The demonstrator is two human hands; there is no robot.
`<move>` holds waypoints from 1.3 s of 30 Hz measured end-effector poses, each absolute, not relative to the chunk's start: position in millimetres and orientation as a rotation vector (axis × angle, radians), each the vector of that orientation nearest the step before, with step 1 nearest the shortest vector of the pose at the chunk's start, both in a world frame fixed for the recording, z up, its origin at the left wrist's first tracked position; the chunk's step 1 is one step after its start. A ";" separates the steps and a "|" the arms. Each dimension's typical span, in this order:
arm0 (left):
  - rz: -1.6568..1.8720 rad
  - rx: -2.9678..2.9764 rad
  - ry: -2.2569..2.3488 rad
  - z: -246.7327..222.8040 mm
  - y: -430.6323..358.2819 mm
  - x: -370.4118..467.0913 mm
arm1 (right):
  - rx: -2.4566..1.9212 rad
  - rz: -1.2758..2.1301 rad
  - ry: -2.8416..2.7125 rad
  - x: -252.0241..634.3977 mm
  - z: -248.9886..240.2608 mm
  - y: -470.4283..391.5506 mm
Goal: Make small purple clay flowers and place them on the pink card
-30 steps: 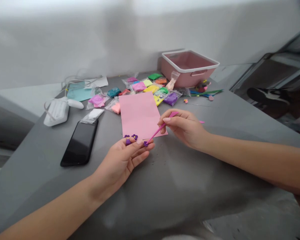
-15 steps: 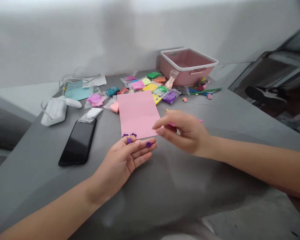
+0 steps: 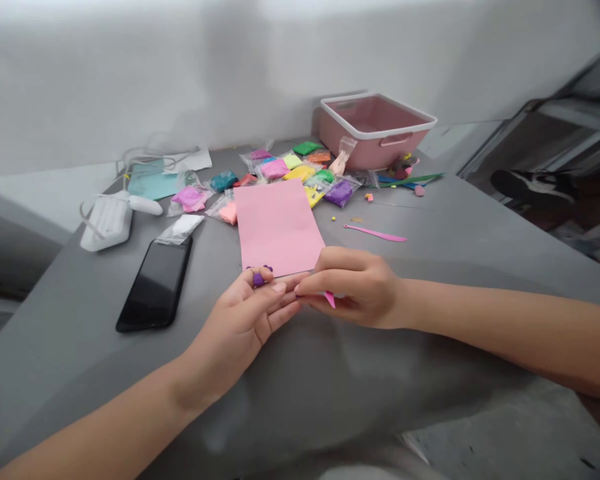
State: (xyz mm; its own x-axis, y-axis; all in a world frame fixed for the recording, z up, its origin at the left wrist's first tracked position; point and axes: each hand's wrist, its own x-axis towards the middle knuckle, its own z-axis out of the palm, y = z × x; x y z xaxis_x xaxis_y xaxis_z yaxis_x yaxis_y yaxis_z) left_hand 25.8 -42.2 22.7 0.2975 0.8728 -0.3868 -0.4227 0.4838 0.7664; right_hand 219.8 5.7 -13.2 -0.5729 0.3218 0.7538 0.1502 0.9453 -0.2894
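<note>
Purple is the lump (image 3: 259, 279) which the left hand (image 3: 250, 310) holds at its bent forefinger, while its other fingers are stretched out, with the palm turned up. In the head view, the right hand (image 3: 363, 287) is closed in a narrow grip around a pink tool (image 3: 331, 299), and its fingertips touch the fingers of the left hand. A very small purple piece (image 3: 299, 295) shows at this meeting place, but its shape is mostly hidden. Behind the left forefinger, purple flowers (image 3: 267, 269) are partly visible at the near edge of a pink sheet (image 3: 280, 227). On the grey tabletop (image 3: 290, 400), a black phone (image 3: 155, 283) lies to the left, and a second pink tool (image 3: 377, 233) lies to the right of the sheet. Coloured clay bags (image 3: 300, 173) are spread behind it, near a pink basket (image 3: 375, 150).
</note>
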 end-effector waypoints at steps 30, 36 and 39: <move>0.812 0.851 0.641 13.5 -39.0 17.7 | -0.327 0.102 -2.145 221.0 2.4 -10.5; 0.825 0.879 0.683 15.2 -41.4 17.7 | -0.359 0.292 -2.098 220.7 5.8 -12.5; 0.866 0.885 0.742 15.4 -43.1 18.2 | -0.602 0.702 -1.953 217.6 13.4 -14.3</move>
State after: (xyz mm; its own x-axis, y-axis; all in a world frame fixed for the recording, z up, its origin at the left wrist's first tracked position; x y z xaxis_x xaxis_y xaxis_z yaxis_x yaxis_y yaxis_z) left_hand 18.2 -43.1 15.4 0.4549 0.8703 -0.1891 -0.3197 0.3577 0.8774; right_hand 217.6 -14.3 13.4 -0.4355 0.6618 0.6103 0.1214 0.7149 -0.6886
